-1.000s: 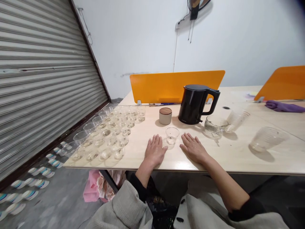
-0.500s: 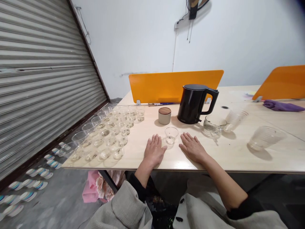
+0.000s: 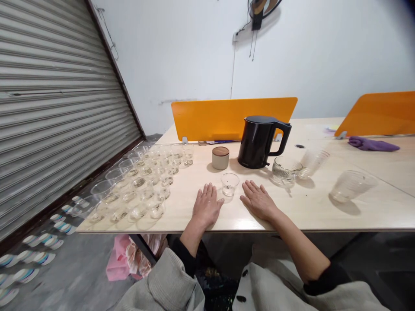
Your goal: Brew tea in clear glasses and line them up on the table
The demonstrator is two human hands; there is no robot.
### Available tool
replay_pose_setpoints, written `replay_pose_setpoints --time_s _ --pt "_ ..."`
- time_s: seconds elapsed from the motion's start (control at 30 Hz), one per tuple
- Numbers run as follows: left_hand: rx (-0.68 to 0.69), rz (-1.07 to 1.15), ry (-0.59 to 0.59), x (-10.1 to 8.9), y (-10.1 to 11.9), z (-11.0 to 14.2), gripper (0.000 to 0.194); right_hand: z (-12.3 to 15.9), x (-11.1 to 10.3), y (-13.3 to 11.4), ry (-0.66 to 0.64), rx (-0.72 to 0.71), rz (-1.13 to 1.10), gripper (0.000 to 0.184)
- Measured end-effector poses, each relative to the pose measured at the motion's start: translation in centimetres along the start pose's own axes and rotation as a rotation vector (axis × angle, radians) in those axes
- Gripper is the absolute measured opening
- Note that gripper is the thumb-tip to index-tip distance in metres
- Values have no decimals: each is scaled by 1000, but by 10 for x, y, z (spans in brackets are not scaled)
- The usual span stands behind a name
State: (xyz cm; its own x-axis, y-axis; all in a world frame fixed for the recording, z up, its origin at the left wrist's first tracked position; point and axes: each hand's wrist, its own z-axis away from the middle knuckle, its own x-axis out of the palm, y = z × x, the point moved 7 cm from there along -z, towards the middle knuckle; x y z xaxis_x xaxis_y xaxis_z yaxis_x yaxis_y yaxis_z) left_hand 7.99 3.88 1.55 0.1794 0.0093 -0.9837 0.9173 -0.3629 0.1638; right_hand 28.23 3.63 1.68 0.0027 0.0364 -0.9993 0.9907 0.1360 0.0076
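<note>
L hand (image 3: pixel 206 206) & R hand (image 3: pixel 258 201) lie flat, palms down, fingers loosely spread, holding nothing on pale tabletop (image 3: pixel 311 211), w/ small glass cup (image 3: pixel 228 185) just between & ahead of them, black kettle (image 3: pixel 258 142) beyond R hand, rows of glass cups (image 3: pixel 139 183) left of L hand.

Kettle (image 3: pixel 256 142): black, looks like plastic, satin sheen. Canister (image 3: pixel 220 162): matt ceramic, lid (image 3: pixel 221 151) smooth brown wood. Small cup (image 3: pixel 230 183): clear, smooth glass. Ribbed bowl (image 3: pixel 283 170): clear glass, moulded ridges. Tabletop (image 3: pixel 311 211): pale wood-grain laminate, smooth, light gloss. Divider panel (image 3: pixel 233 119): orange, smooth, semi-gloss, base material unclear. Roller shutter (image 3: pixel 58 108): ribbed grey metal, dull finish. Purple cloth (image 3: pixel 371 144): soft, matt fabric. Coat sleeve (image 3: pixel 162 280): rough grey knit.
</note>
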Motion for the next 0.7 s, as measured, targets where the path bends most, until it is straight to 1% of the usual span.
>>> replay_pose_setpoints --time_s 0.3,0.7 --pt "-3 9 -5 1 0 -1 69 1 -2 -1 6 1 0 67" --pt "4 34 -5 -1 0 0 69 -1 1 1 20 -4 -41 68"
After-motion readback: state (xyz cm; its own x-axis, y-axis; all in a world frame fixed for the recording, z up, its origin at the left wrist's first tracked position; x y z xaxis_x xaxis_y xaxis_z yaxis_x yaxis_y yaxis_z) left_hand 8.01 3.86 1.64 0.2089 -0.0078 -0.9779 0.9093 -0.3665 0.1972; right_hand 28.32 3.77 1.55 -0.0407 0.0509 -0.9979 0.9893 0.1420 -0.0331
